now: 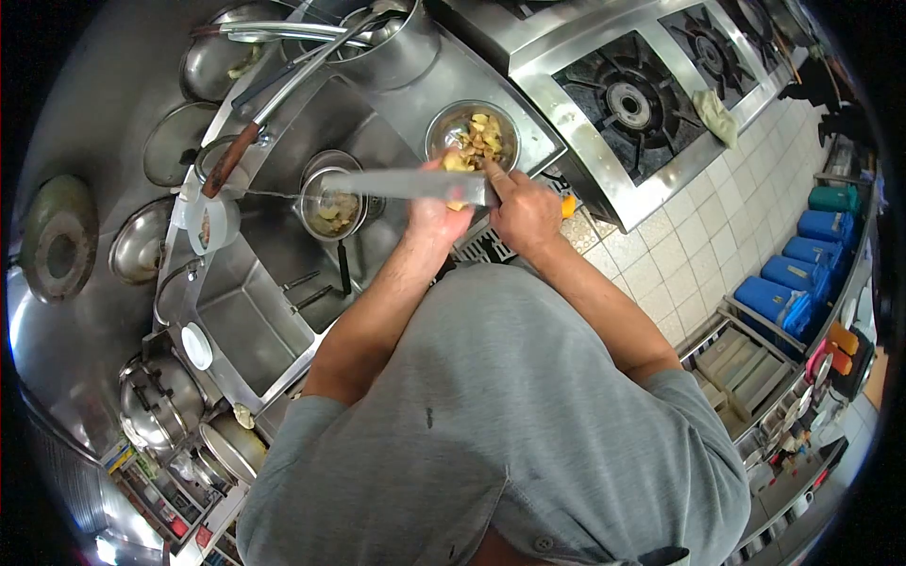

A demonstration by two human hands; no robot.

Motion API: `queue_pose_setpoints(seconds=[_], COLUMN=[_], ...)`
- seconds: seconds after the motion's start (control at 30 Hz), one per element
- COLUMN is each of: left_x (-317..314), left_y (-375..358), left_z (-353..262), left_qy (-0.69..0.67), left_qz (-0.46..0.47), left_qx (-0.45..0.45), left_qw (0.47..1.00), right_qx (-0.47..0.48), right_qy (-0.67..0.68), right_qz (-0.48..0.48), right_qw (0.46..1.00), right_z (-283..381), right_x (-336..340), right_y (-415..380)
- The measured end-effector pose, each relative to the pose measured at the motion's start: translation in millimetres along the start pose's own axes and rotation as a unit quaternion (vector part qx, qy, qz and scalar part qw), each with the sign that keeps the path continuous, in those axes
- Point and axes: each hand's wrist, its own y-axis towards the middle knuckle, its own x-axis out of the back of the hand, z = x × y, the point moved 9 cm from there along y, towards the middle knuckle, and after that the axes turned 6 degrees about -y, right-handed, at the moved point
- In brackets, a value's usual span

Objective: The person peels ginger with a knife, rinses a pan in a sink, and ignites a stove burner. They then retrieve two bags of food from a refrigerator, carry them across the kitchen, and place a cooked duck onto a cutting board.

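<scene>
My right hand is closed round the handle of a cleaver, whose broad blade points left and is smeared by motion. Behind and below that blade, my left hand grips a yellow piece of ginger, its fingers partly hidden. Just beyond both hands, a steel bowl holds several chunks of what looks like ginger. To the left, a saucepan with a black handle stands in the sink with pale yellow scraps inside.
A double sink lies on the left, with a large pot behind it. A long wooden-handled tool leans across the sink. At right is a gas stove with a cloth on its edge. Blue bins line the far right.
</scene>
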Motion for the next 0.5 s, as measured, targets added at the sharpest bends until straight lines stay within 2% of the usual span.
queue_pose_setpoints(seconds=[0.03, 0.07, 0.17, 0.23, 0.33, 0.37, 0.5], left_x=[12, 27, 16, 23, 27, 26, 14], left_y=[-2, 10, 9, 14, 18, 27, 15], left_z=[2, 16, 7, -19, -16, -12, -10], left_qy=[-0.007, 0.04, 0.04, 0.057, 0.019, 0.035, 0.027], left_qz=[-0.063, 0.052, 0.029, -0.029, -0.039, 0.052, 0.02], left_qx=[-0.004, 0.062, 0.027, -0.074, -0.07, -0.058, -0.059], left_qw=[0.998, 0.996, 0.998, 0.995, 0.997, 0.996, 0.998], right_qx=[-0.019, -0.019, -0.055, -0.035, 0.008, 0.031, 0.02], right_qy=[-0.036, -0.036, -0.008, 0.009, 0.042, 0.054, 0.055], right_qz=[0.009, 0.008, 0.033, 0.046, 0.065, 0.075, 0.057], right_qw=[0.999, 0.999, 0.998, 0.998, 0.997, 0.995, 0.997], right_z=[-7, -11, -27, -21, -3, 4, 5], right_x=[-2, -2, -8, -6, -3, -4, -4], right_y=[3, 6, 10, 5, 2, 0, 2])
